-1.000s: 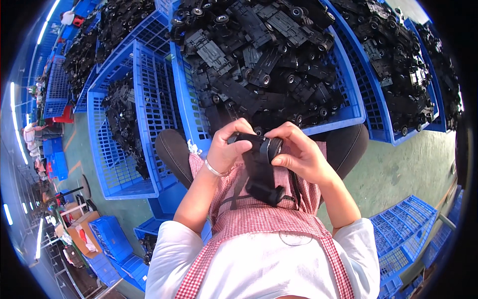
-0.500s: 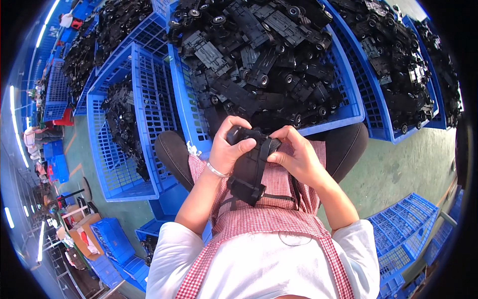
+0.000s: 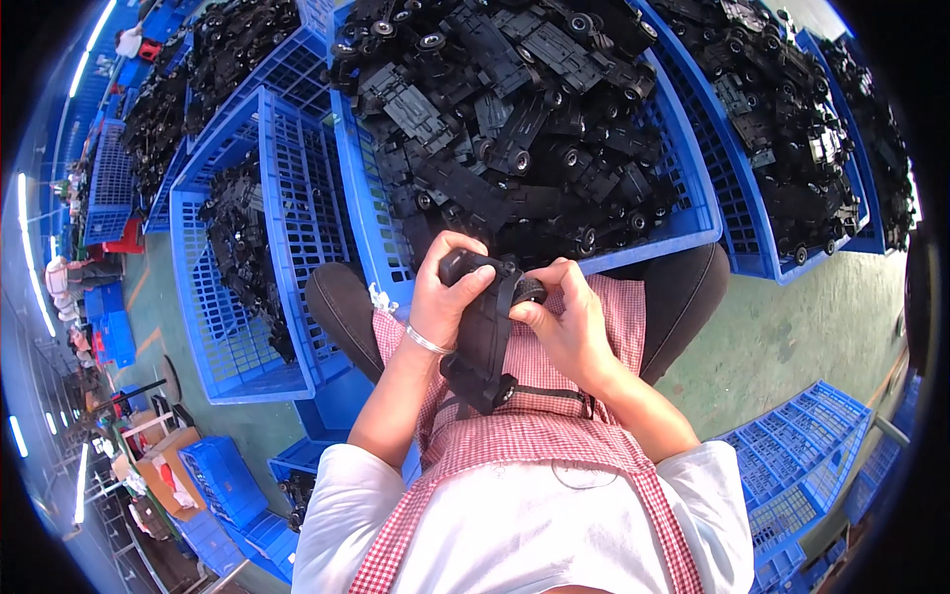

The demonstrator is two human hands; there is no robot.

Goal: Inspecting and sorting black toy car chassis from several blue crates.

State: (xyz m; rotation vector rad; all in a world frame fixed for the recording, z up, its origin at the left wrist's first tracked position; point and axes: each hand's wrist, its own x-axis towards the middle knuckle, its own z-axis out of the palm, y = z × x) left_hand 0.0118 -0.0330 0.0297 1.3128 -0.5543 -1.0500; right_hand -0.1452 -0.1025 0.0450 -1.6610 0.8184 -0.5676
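Over my lap I hold a black toy car chassis (image 3: 483, 342), tilted, one end toward the crate and the other toward my apron. My left hand (image 3: 447, 297) wraps its far end, the thumb pressed on top near a wheel. At the chassis's right side, my right hand (image 3: 566, 322) pinches a black ribbed wheel (image 3: 529, 291) between thumb and fingers. Whether that wheel is fully seated I cannot tell. Just beyond my hands stands a blue plastic crate (image 3: 708, 203) heaped with black chassis (image 3: 515, 129), many with silver-centred wheels.
A blue slatted crate (image 3: 282, 238) with black parts stands on the left. More full crates (image 3: 737, 213) line the right. Lower right are stacked blue crates (image 3: 807, 445) on the green floor (image 3: 782, 327). A cardboard box (image 3: 163, 470) and other people sit far left.
The chassis has shifted slightly left and turned a little in my hands. My right hand has moved left with it, and the ribbed wheel shows more clearly.
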